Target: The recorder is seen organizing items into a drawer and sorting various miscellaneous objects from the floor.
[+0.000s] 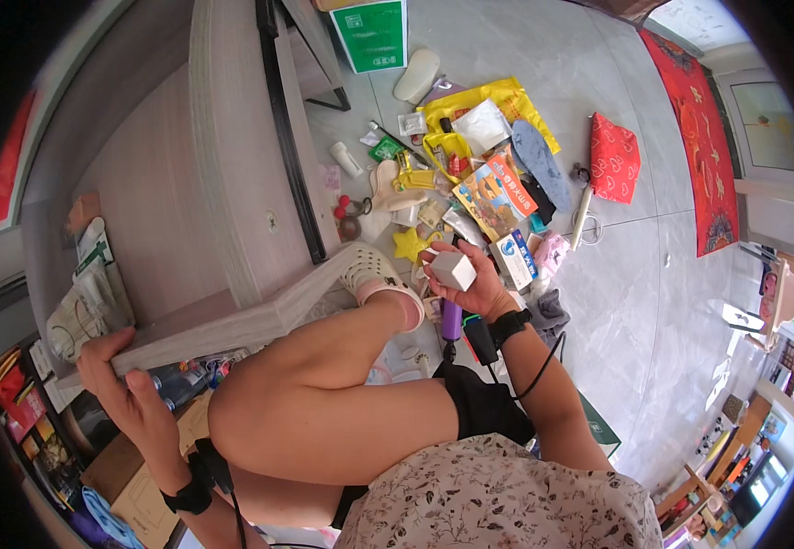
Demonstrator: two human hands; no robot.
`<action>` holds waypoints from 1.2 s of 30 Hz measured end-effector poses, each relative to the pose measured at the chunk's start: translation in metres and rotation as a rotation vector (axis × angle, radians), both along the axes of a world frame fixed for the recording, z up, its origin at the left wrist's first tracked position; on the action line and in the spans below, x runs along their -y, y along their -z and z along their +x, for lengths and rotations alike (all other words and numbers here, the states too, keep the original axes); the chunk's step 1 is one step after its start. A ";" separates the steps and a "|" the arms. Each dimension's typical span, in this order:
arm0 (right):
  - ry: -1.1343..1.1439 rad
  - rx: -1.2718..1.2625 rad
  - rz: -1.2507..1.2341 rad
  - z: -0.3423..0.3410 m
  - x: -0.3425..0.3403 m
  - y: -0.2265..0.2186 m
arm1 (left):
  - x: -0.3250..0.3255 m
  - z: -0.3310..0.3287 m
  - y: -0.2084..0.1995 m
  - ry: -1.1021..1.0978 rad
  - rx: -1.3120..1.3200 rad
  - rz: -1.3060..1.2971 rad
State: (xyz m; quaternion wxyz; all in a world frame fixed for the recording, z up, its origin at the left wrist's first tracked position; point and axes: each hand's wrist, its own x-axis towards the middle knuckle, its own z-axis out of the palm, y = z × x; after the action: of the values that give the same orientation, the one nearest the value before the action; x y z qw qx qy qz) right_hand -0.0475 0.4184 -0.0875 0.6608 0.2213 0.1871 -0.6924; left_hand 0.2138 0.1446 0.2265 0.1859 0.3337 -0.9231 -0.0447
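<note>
A small white box [453, 271] rests in the upturned palm of my right hand [477, 291], with fingers and thumb curled around its sides. At the lower left, my left hand [131, 393] grips the edge of a grey wood-grain drawer [205, 328]; its fingers hook over the panel and the thumb stays on the near side. A crumpled printed bag [95, 306] lies inside the drawer. Just past my right hand are a blue-and-white box [513, 259], an orange picture book [496, 197] and a yellow star [409, 244].
Clutter covers the floor ahead: a yellow plastic bag [511, 96], a blue-grey insole [540, 166] and a white bottle [345, 159]. A red heart-patterned pouch [615, 157] lies farther right. A green-and-white box [371, 38] stands at the back. My clog [367, 267] is beside the drawer.
</note>
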 end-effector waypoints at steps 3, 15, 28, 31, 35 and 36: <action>0.027 0.045 -0.033 -0.002 0.005 -0.013 | 0.001 0.001 0.000 0.003 0.005 -0.015; 0.016 -0.263 -0.323 0.009 0.025 -0.136 | 0.000 0.006 -0.010 0.017 0.002 0.060; -0.133 -0.596 -0.293 0.128 0.059 -0.310 | -0.163 0.006 -0.032 0.134 -0.281 0.510; -0.302 -0.710 -0.416 0.162 0.056 -0.317 | -0.171 0.048 -0.029 -0.080 -0.536 0.714; -0.511 -1.004 -0.505 0.175 0.049 -0.317 | -0.180 0.085 -0.024 -0.126 -0.736 0.865; -0.533 -1.011 -0.509 0.178 0.048 -0.316 | -0.182 0.093 -0.024 -0.115 -0.761 0.924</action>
State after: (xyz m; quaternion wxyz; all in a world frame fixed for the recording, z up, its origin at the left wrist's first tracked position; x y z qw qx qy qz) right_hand 0.1303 0.3704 0.2281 0.6726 -0.3520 0.3546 -0.5458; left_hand 0.3064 0.3271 0.2503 0.3409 0.3900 -0.6572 -0.5475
